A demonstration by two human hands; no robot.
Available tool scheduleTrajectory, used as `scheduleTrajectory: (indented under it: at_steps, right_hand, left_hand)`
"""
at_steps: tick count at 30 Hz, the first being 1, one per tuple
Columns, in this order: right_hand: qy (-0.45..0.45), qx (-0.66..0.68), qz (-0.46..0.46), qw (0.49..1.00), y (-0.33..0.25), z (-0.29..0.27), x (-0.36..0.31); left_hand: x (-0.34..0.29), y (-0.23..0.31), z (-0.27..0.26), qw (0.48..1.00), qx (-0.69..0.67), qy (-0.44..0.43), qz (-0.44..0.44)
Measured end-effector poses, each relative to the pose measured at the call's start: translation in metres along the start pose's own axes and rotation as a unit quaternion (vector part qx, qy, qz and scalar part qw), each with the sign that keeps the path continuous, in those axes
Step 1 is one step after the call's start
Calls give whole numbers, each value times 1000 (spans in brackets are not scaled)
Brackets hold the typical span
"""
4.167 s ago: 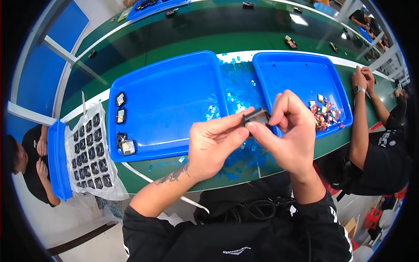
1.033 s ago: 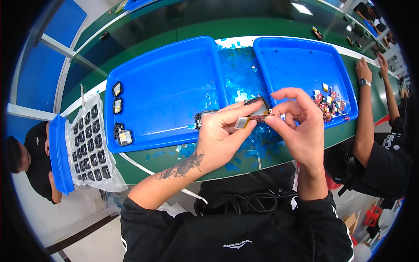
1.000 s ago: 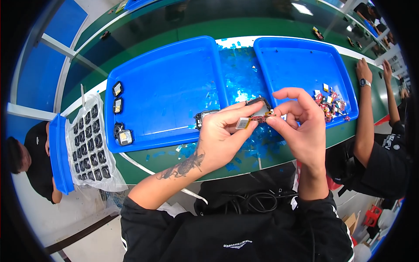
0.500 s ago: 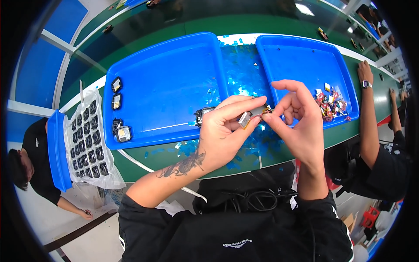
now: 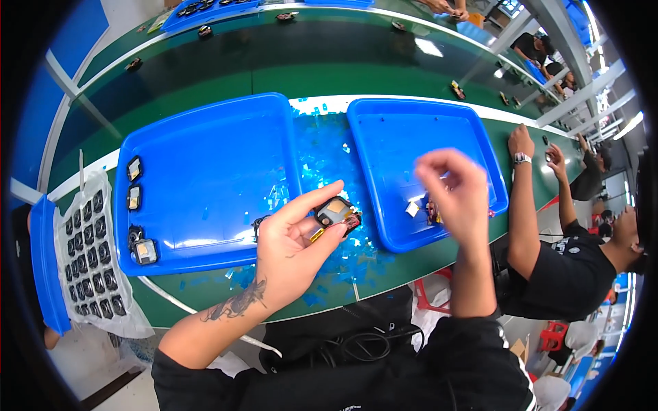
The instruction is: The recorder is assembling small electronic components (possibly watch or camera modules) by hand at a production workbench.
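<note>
From where I stand, the person's left hand (image 5: 288, 257) is closed on a small black casing (image 5: 336, 207), pinched between thumb and fingers, its pale inner face turned up. A reddish piece (image 5: 353, 222) shows at the casing's lower right, by the thumb tip. The casing is over the strip of counter (image 5: 199, 289) between two blue trays, where blue scraps (image 5: 317, 140) lie scattered.

The right hand (image 5: 456, 195) is over the right tray (image 5: 408, 144), near its lower right corner, fingers curled toward the thumb; it is blurred, and I can't tell whether it grips anything. Partly behind it sit small red parts (image 5: 432, 214), with a whitish piece (image 5: 412, 208) just to their left.

Along the left edge of the left tray (image 5: 212, 164) rest three black units (image 5: 133, 197), the nearest at the lower left corner. By the counter's left end, a white plastic-covered sheet (image 5: 133, 322) carries rows of black parts (image 5: 110, 279).
</note>
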State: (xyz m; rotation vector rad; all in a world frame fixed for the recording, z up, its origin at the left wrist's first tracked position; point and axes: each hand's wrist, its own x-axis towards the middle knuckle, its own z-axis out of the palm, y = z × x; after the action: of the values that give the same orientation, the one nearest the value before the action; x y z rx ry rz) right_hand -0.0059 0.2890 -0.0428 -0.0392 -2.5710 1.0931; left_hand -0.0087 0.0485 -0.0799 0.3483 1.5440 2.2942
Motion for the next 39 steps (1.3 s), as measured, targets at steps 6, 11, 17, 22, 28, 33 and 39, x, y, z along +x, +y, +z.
scheduleTrajectory:
  at_steps: [6,11,17,22,28,33,39]
  right_hand:
    - [-95,-168,-38,980,46,-8,82]
    - [-123,-251,-59,958,52,7,101]
    - [-296,-76,-156,939,25,17,75]
    - [-256,-96,-148,950,27,30,65]
    - [-221,-154,-213,939,30,31,52]
    - [-155,-148,-189,958,25,25,43]
    - [-102,190,-45,975,-31,29,-16]
  left_hand:
    - [2,0,1,1000,8,-11,7]
    - [2,-2,0,1000,-9,-1,3]
    - [2,-2,-1,1000,8,6,6]
    - [2,0,1,1000,-5,12,5]
    - [3,-2,1,1000,-15,-1,7]
    - [3,-7,-2,1000,-3,-4,10]
    - [2,-16,-3,992,97,14,85]
